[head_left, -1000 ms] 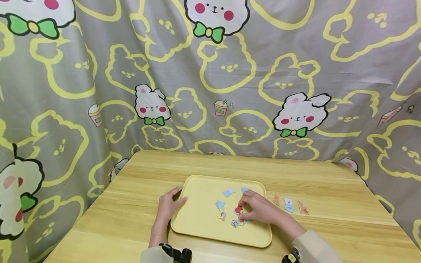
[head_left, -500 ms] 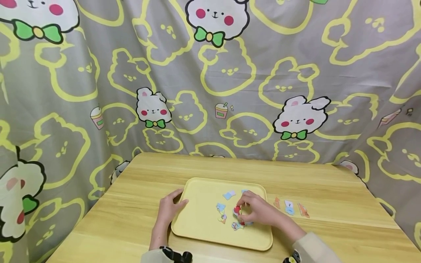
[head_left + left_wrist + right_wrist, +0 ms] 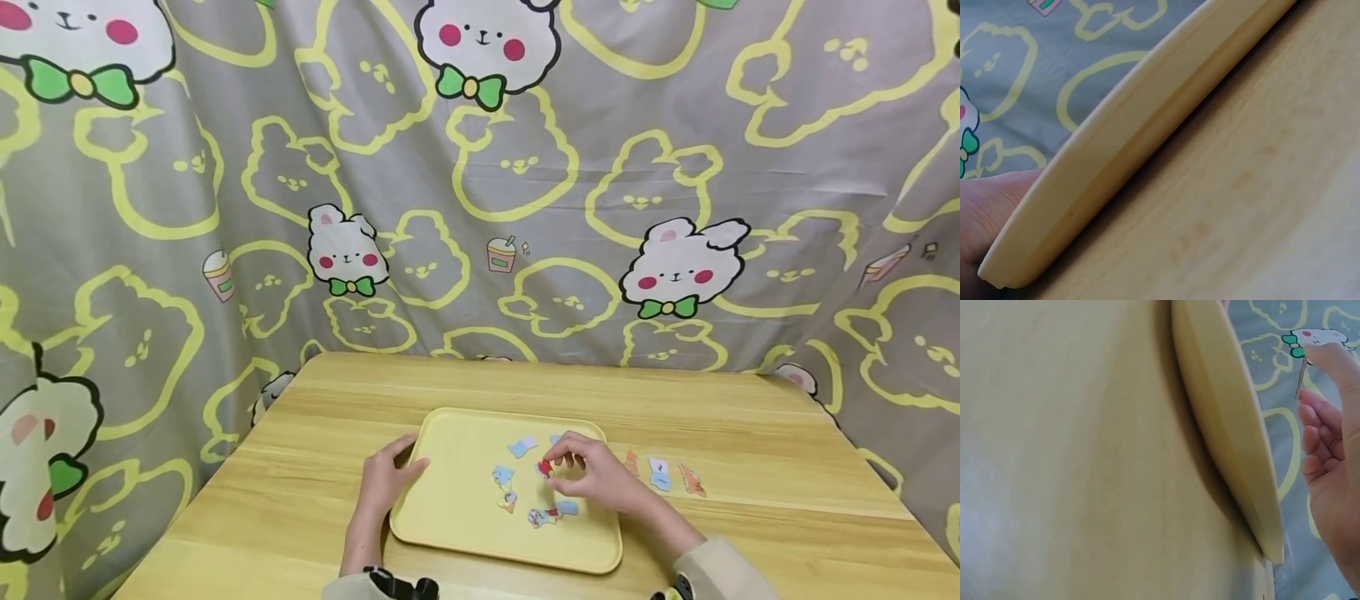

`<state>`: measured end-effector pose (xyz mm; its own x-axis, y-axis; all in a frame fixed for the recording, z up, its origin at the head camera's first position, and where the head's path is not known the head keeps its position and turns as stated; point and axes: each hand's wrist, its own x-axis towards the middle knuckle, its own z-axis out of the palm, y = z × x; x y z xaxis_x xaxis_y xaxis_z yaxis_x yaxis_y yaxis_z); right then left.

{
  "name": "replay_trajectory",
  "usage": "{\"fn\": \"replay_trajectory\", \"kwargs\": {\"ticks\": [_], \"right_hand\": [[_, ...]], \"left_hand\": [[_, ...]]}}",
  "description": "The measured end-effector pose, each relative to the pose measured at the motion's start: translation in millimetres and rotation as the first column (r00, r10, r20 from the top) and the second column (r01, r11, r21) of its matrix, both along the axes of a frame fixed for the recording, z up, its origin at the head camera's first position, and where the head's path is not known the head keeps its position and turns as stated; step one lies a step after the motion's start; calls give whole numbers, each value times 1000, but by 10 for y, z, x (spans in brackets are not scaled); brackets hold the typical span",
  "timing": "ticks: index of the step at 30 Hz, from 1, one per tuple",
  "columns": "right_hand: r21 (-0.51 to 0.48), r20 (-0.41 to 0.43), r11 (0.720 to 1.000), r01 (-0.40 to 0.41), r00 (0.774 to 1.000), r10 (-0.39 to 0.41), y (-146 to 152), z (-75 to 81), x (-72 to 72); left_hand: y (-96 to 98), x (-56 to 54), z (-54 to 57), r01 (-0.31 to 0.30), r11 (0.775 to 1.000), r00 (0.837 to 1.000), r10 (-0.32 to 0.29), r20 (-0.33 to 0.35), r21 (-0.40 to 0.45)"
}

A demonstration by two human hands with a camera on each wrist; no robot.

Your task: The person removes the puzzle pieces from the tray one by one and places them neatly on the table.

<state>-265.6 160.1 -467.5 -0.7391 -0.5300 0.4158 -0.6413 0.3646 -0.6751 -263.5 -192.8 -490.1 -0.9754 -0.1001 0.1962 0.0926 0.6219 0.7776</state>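
A yellow tray (image 3: pixel 442 512) lies on the wooden table with several small printed puzzle pieces in its right half. My left hand (image 3: pixel 384 477) grips the tray's left edge, thumb over the rim and fingers along the outside. Between thumb and fingertips, my right hand (image 3: pixel 600 477) pinches a red puzzle piece (image 3: pixel 544 468) above the tray. The right wrist view shows that piece edge-on as a thin sliver (image 3: pixel 1301 378). Nearer me lies a short joined row of pieces (image 3: pixel 542 517); to its upper left sits another small joined group (image 3: pixel 503 477).
A blue and lilac piece (image 3: pixel 522 447) lies toward the tray's back, beside a blue piece (image 3: pixel 555 438) partly behind the right hand. Right of the tray, on the table (image 3: pixel 765 517), are a white-and-blue piece (image 3: pixel 660 473) and two orange ones. A patterned curtain (image 3: pixel 525 333) hangs behind.
My right hand has risen slightly away from the near row with the red puzzle piece, uncovering a blue piece at that row's right end. My left hand stays on the tray.
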Motion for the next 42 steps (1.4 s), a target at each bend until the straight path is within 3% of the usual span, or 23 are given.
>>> {"fn": "replay_trajectory", "kwargs": {"ticks": [8,11,19,29,42], "right_hand": [[-112,153,992,55,988,-37,36,36,52],[-119,170,991,68,984,-47,50,45,60],[-66,160,992,108,982,-96,141,19,57],[-46,86,990,134,988,-129,309,6,60],[-28,49,976,218,975,-216,752,-36,39]], "left_hand": [[16,4,-7,-6,1000,1000,6,1,2],[14,0,-2,-11,1000,1000,11,-10,-15],[9,12,-22,-11,1000,1000,11,0,-26],[9,-6,-25,-11,1000,1000,11,3,-23],[4,-26,-3,-20,999,1000,19,-10,-44]]}}
